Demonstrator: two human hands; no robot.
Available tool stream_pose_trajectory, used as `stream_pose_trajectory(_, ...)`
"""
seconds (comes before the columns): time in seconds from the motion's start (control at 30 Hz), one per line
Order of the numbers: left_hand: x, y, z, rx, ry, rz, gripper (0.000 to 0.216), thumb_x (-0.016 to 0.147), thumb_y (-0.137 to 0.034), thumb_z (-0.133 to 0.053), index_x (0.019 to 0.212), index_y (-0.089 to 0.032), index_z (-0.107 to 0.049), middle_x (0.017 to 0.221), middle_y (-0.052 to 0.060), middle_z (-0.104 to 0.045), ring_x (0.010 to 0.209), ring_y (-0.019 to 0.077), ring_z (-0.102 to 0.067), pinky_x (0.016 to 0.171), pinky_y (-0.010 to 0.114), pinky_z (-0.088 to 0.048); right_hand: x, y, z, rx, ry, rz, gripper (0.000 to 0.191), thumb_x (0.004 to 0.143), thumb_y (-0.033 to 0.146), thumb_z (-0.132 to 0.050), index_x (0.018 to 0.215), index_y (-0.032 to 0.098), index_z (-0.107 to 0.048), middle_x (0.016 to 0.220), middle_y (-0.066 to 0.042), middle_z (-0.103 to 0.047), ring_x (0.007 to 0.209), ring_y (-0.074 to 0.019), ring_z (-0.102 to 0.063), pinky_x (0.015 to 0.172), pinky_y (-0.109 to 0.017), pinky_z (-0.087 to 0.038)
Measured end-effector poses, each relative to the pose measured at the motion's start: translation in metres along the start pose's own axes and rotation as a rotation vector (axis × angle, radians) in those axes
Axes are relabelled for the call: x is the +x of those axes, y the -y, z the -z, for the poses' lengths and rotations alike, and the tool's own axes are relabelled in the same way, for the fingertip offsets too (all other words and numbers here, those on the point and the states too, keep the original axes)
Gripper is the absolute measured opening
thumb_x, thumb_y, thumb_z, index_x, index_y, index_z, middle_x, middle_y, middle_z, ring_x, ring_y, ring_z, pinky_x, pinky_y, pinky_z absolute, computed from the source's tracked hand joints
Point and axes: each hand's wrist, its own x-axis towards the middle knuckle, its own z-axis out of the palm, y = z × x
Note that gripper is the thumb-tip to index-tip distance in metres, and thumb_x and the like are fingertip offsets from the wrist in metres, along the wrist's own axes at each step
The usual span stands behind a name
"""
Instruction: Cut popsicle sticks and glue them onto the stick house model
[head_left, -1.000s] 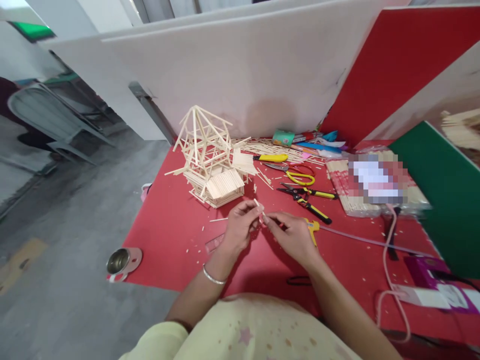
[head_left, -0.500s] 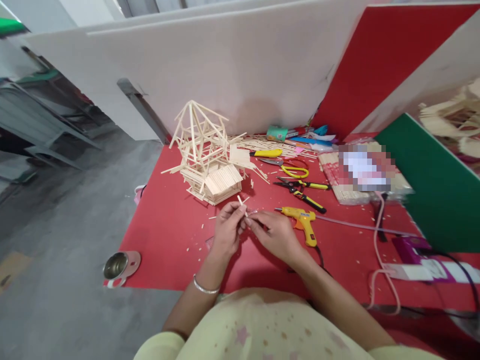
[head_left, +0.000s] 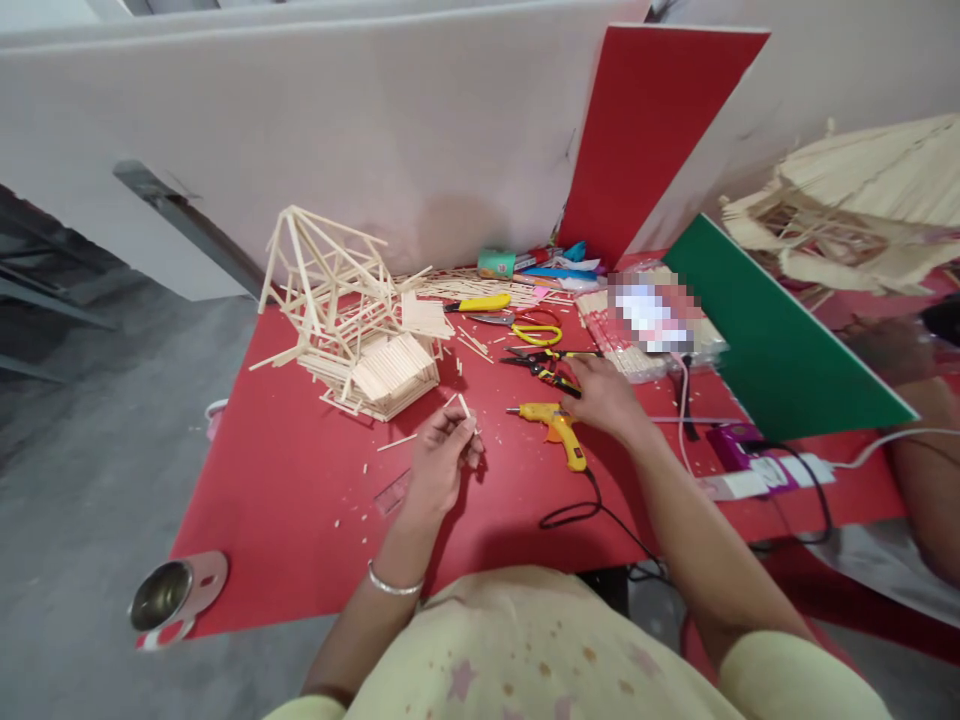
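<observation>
My left hand (head_left: 442, 455) is closed over the red tabletop, pinching short pale wooden sticks (head_left: 465, 406) between thumb and fingers. To the right, my right hand (head_left: 604, 395) has its fingers around the yellow-and-black handles of the cutters (head_left: 541, 368), which lie on the table with their dark blades pointing left. Just below that hand is a yellow glue gun (head_left: 551, 418) on its side, its cord curling toward me. Beyond my left hand stands a model house frame (head_left: 345, 320) built of thin wooden sticks, with a slatted roof piece on its front.
Scissors (head_left: 536, 330) and a yellow-handled knife (head_left: 480, 303) lie behind the cutters. A metal mug (head_left: 169, 600) stands at the left front corner. A green board (head_left: 780, 340) stands at the right, with another person's arm (head_left: 930, 470) behind it. A power strip (head_left: 780, 475) lies nearby.
My right hand has left the sticks beside my left hand and moved right to the cutters' handles. My left hand still holds the sticks. The view has turned to the right.
</observation>
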Motion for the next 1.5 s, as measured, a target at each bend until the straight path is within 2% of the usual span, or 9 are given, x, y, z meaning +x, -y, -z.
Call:
stream_pose_trajectory(0.03, -0.001, -0.001, 0.000, 0.000, -0.011, -0.010, 0.029, 0.072, -0.030, -0.083, 0.088, -0.017, -0.062, 0.062, -0.002, -0.065, 0.047, 0.0076, -0.055, 0.042, 0.017, -0.042, 0.013, -0.006, 0.001, -0.073, 0.079, 0.009, 0.076, 0.076, 0.039, -0.066, 0.146, 0.014, -0.047, 0.150, -0.019, -0.048, 0.132, -0.0355, -0.047, 0.104, -0.043, -0.041)
stream_pose_trajectory(0.1, -0.006, -0.007, 0.004, 0.003, -0.043, -0.039, 0.028, 0.073, -0.029, -0.083, 0.088, -0.016, -0.063, 0.060, -0.003, -0.064, 0.045, 0.0072, -0.055, 0.042, 0.016, -0.042, 0.032, -0.014, 0.002, -0.120, 0.164, 0.037, 0.087, 0.069, 0.041, -0.071, 0.147, 0.013, -0.045, 0.148, -0.021, -0.048, 0.129, -0.0385, -0.049, 0.100, -0.045, -0.043)
stream_pose_trajectory(0.23, -0.020, -0.025, 0.016, -0.048, -0.119, -0.099, 0.024, 0.076, -0.031, -0.080, 0.086, -0.016, -0.064, 0.061, -0.003, -0.064, 0.044, 0.0067, -0.054, 0.040, 0.016, -0.042, 0.050, -0.023, -0.005, -0.164, 0.233, 0.113, 0.086, 0.069, 0.046, -0.068, 0.146, 0.016, -0.045, 0.136, -0.020, -0.057, 0.116, -0.0370, -0.057, 0.089, -0.042, -0.046)
stream_pose_trajectory(0.37, -0.027, -0.040, 0.026, -0.098, -0.168, -0.124, 0.024, 0.079, -0.034, -0.078, 0.086, -0.018, -0.061, 0.068, -0.001, -0.067, 0.044, 0.0083, -0.056, 0.034, 0.017, -0.039, 0.054, -0.029, -0.018, -0.263, 0.177, 0.129, 0.087, 0.073, 0.056, -0.063, 0.147, 0.017, -0.042, 0.127, -0.021, -0.059, 0.113, -0.0393, -0.056, 0.088, -0.045, -0.043)
stream_pose_trajectory(0.5, -0.024, -0.050, 0.037, -0.105, -0.235, -0.164, 0.025, 0.080, -0.034, -0.078, 0.090, -0.017, -0.062, 0.065, -0.002, -0.066, 0.043, 0.0076, -0.055, 0.035, 0.017, -0.039, 0.055, -0.026, -0.024, -0.336, 0.140, 0.123, 0.084, 0.076, 0.059, -0.059, 0.147, 0.017, -0.043, 0.119, -0.021, -0.060, 0.110, -0.0404, -0.055, 0.085, -0.046, -0.043)
stream_pose_trajectory(0.63, -0.018, -0.060, 0.048, -0.084, -0.313, -0.203, 0.030, 0.074, -0.035, -0.082, 0.085, -0.017, -0.061, 0.065, -0.003, -0.066, 0.043, 0.0063, -0.053, 0.037, 0.016, -0.039, 0.052, -0.021, -0.024, -0.374, 0.129, 0.095, 0.076, 0.078, 0.053, -0.055, 0.144, 0.016, -0.047, 0.114, -0.021, -0.059, 0.109, -0.0401, -0.055, 0.085, -0.046, -0.042)
stream_pose_trajectory(0.8, -0.012, -0.066, 0.055, -0.048, -0.363, -0.183, 0.032, 0.072, -0.037, -0.082, 0.083, -0.015, -0.062, 0.064, -0.001, -0.067, 0.040, 0.0058, -0.051, 0.034, 0.016, -0.034, 0.048, -0.018, -0.027, -0.378, 0.088, 0.067, 0.069, 0.080, 0.044, -0.053, 0.143, 0.016, -0.048, 0.115, -0.022, -0.058, 0.108, -0.0407, -0.054, 0.085, -0.048, -0.041)
stream_pose_trajectory(1.17, -0.004, -0.067, 0.055, -0.050, -0.363, -0.162, 0.034, 0.071, -0.039, -0.082, 0.083, -0.015, -0.063, 0.063, -0.001, -0.068, 0.039, 0.0057, -0.052, 0.034, 0.016, -0.034, 0.047, -0.025, -0.033, -0.320, 0.102, 0.102, 0.074, 0.080, 0.045, -0.055, 0.146, 0.014, -0.044, 0.118, -0.023, -0.056, 0.113, -0.0420, -0.052, 0.092, -0.050, -0.039)
stream_pose_trajectory(1.5, -0.003, -0.068, 0.055, -0.056, -0.345, -0.144, 0.033, 0.071, -0.038, -0.082, 0.083, -0.013, -0.064, 0.062, -0.001, -0.067, 0.039, 0.0056, -0.052, 0.034, 0.015, -0.034, 0.049, -0.025, -0.030, -0.338, 0.128, 0.102, 0.076, 0.078, 0.047, -0.056, 0.146, 0.015, -0.046, 0.115, -0.022, -0.057, 0.110, -0.0414, -0.053, 0.087, -0.048, -0.040)
